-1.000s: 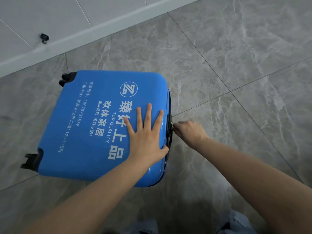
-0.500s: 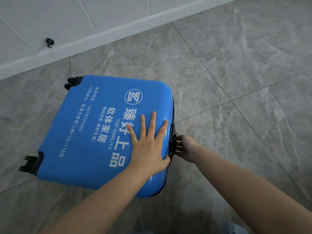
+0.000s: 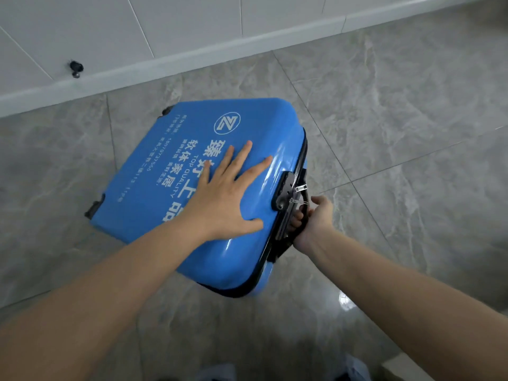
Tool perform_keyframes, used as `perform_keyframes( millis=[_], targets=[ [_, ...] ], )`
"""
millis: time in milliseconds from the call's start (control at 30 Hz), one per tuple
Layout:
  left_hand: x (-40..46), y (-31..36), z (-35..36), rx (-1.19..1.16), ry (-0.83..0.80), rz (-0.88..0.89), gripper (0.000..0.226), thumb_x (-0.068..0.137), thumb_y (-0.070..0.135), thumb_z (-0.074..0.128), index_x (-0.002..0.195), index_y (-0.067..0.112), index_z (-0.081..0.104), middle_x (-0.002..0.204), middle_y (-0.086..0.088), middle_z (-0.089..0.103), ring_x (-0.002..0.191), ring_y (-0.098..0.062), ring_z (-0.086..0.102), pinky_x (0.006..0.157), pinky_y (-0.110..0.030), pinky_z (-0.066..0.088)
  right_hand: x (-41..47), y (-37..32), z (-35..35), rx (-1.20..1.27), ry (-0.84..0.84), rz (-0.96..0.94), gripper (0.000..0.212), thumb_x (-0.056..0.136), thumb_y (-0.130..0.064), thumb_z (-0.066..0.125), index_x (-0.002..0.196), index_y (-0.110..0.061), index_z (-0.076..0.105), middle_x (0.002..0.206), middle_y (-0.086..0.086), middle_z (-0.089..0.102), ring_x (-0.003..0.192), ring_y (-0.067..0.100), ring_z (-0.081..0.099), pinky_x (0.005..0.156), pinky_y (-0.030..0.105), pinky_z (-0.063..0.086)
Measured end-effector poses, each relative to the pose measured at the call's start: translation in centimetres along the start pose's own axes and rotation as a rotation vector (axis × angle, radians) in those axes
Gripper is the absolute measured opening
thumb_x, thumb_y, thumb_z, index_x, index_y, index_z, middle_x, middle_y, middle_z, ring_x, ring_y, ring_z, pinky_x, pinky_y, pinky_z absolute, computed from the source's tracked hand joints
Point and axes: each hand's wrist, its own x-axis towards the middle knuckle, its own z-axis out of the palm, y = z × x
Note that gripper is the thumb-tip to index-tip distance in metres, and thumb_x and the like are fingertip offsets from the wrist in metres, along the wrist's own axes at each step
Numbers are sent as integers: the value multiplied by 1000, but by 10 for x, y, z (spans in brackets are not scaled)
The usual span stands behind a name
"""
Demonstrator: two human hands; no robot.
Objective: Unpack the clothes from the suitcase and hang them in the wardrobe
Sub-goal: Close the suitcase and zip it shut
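The floor (image 3: 398, 100) under me is made of large grey tiles with a marble pattern, and it fills most of the view. At the top runs a white wall (image 3: 192, 20) with a pale baseboard (image 3: 220, 55) along its foot, and a small black knob (image 3: 76, 67) stands out from the wall on the left side. On the floor, in the middle, is the blue suitcase (image 3: 170, 188); it is closed, with its broad printed side facing up to me, and it looks tilted, the edge near my right arm being higher than the far edge. White characters, the words TOP QUALITY and a round logo (image 3: 227, 123) are printed on this side. Two black wheels (image 3: 93, 210) show at the left corners, close to the tiles. My left hand (image 3: 220, 199) lies flat on the blue shell, the fingers straight and spread, the thumb pointing toward the near corner. My right hand (image 3: 313, 218) is at the right side of the suitcase, and its fingers are curled around the black handle (image 3: 301, 199) there. Just beside this handle, on the edge of the shell, sits a black lock block (image 3: 283, 193), and two small silver zipper pulls (image 3: 299, 192) stick out from it. I cannot see any clothes, since the suitcase is shut.
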Motion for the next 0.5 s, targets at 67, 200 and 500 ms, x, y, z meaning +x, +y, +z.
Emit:
perform_keyframes(
  millis=[67,200,500],
  targets=[
    [-3,0,-32,-14,-48,41,109,61,61,56,148,55,-10,159,18,-25,151,-18,-11,118,-62,7,-36,-10,2,14,-12,2,45,89,-38,36,48,-20,38,47,-2,30,40,15,23,46,26,18],
    [-14,7,-83,10,-112,82,107,60,65,50,147,56,-12,160,17,-22,152,-16,-3,113,-70,0,-102,-26,9,35,-2,43,45,92,-36,35,51,-18,43,51,0,32,42,16,25,50,28,22],
    [-65,53,-117,-163,75,-179,71,93,21,50,155,31,17,165,3,7,150,-20,15,119,-57,8,-208,-45,45,171,-6,151,42,98,-39,44,63,-17,49,58,0,43,47,14,36,58,27,33]
  ],
)
